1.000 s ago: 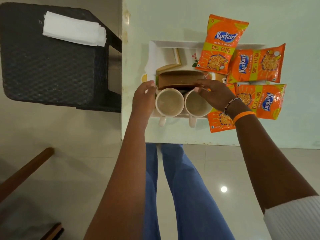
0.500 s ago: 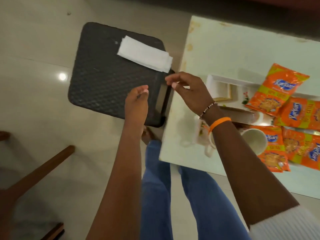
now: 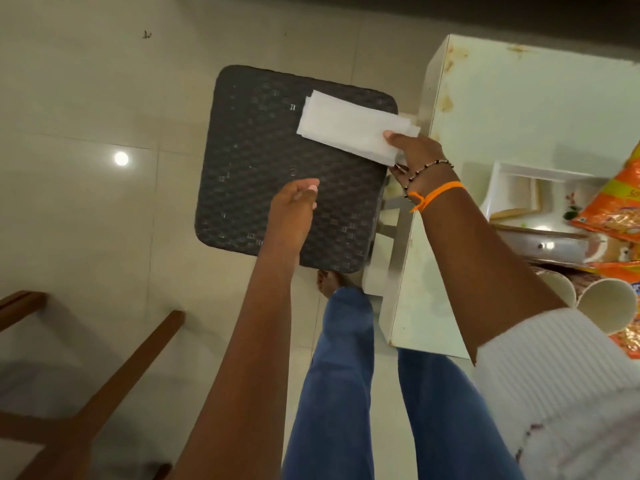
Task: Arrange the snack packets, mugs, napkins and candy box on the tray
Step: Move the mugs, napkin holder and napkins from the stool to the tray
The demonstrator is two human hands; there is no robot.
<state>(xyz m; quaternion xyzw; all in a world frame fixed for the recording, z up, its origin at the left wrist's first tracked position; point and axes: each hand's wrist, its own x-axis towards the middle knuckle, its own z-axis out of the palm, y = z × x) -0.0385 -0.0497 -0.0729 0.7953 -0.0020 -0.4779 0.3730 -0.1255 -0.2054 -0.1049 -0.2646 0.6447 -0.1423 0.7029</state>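
Note:
A stack of white napkins [image 3: 349,129] lies on a dark woven stool [image 3: 277,188] to the left of the table. My right hand [image 3: 415,154] pinches the stack's right end. My left hand [image 3: 294,202] hovers over the stool's front part, fingers loosely curled, holding nothing. On the pale table [image 3: 519,105] at the right stands the white tray [image 3: 509,174]. It holds the brown candy box [image 3: 547,244], two white mugs [image 3: 606,306] and orange snack packets [image 3: 616,202], all partly cut off by the frame edge or my right arm.
A wooden chair frame [image 3: 104,368] stands at the lower left on the tiled floor. My legs in blue jeans [image 3: 339,375] are between stool and table. The stool sits close to the table's left edge.
My right hand has reached left from above the table edge to the stool and taken hold of the napkins' right end. My view has swung further left.

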